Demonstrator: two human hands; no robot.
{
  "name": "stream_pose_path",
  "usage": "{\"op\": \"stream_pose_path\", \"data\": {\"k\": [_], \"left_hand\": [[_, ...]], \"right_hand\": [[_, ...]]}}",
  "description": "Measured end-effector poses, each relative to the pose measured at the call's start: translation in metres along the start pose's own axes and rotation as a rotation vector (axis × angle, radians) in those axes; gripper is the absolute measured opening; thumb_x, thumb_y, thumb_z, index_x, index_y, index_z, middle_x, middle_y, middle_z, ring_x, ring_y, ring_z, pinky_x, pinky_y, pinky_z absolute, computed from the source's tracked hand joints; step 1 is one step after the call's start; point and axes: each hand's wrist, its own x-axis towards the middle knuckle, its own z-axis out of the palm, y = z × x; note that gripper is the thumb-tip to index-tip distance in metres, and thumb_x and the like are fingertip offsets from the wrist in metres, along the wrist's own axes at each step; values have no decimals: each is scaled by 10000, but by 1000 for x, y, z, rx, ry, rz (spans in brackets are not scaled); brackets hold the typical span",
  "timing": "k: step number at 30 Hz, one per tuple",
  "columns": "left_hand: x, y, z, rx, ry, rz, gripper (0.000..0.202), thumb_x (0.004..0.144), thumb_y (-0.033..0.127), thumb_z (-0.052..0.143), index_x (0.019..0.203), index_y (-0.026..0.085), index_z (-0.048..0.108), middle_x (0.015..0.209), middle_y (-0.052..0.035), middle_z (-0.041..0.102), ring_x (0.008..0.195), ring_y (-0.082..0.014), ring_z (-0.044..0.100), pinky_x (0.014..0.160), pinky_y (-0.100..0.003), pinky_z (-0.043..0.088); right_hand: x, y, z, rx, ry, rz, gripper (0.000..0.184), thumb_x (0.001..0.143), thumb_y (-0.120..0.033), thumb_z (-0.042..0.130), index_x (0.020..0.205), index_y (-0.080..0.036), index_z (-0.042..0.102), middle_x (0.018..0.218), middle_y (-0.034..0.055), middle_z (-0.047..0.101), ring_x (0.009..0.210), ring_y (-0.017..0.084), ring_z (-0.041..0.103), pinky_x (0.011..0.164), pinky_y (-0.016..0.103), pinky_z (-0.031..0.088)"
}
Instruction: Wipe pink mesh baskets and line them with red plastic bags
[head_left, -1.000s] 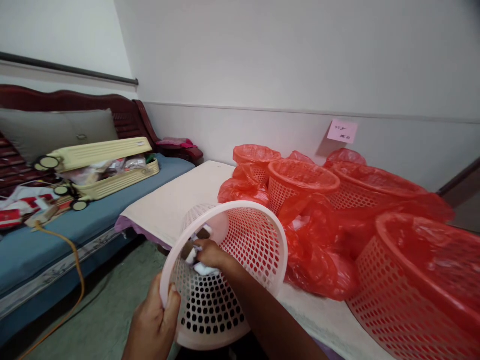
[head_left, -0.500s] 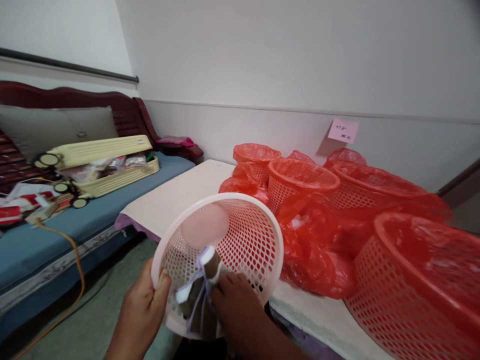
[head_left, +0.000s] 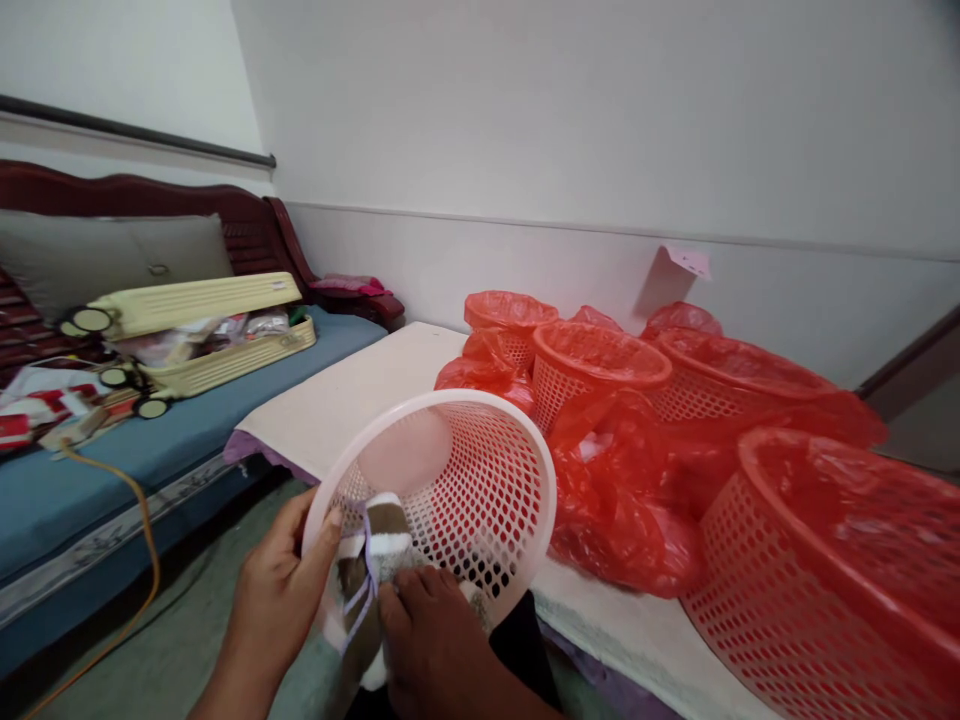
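A pale pink perforated plastic basket [head_left: 491, 480] is tilted with its mouth toward me. My left hand [head_left: 281, 575] is closed on the left side of its rim, thumb over the edge. At the front of the opening, my right hand [head_left: 431, 620] grips a folded striped cloth [head_left: 390, 520], brown, white and grey with lavender edging. Part of the cloth lies inside the basket and part hangs over the lower rim. My right palm and the cloth's lower folds are partly hidden.
Several red baskets [head_left: 600, 350] lined with red plastic bags [head_left: 622, 500] stand on the white-covered table [head_left: 360, 370] along the wall. A pink note [head_left: 686, 262] hangs above. To the left, an open yellow suitcase [head_left: 202, 305] lies on a blue bed [head_left: 337, 345]; an orange cord [head_left: 150, 530] trails down.
My right hand and the cloth have moved left and slightly down, toward the basket's near rim. My left hand still holds the rim. The pink note's lower edge has lifted off the wall.
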Motion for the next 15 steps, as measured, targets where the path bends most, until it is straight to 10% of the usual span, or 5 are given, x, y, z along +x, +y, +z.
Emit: {"op": "stream_pose_path", "data": {"k": [9, 15], "left_hand": [[-50, -22, 26, -257, 192, -295, 437, 823, 651, 522, 822, 215, 540, 636, 49, 502, 614, -126, 442, 575, -218, 388], [-48, -12, 24, -281, 229, -226, 393, 844, 591, 537, 741, 214, 501, 599, 58, 453, 567, -116, 389, 527, -227, 333]], "right_hand": [[36, -8, -9, 420, 250, 73, 564, 809, -281, 588, 1345, -166, 454, 1294, 104, 557, 1174, 242, 486, 1064, 366, 380], [64, 33, 5, -23, 54, 130, 326, 897, -227, 478, 1198, -184, 595, 1137, 123, 623, 1037, 277, 547, 907, 442, 446]]}}
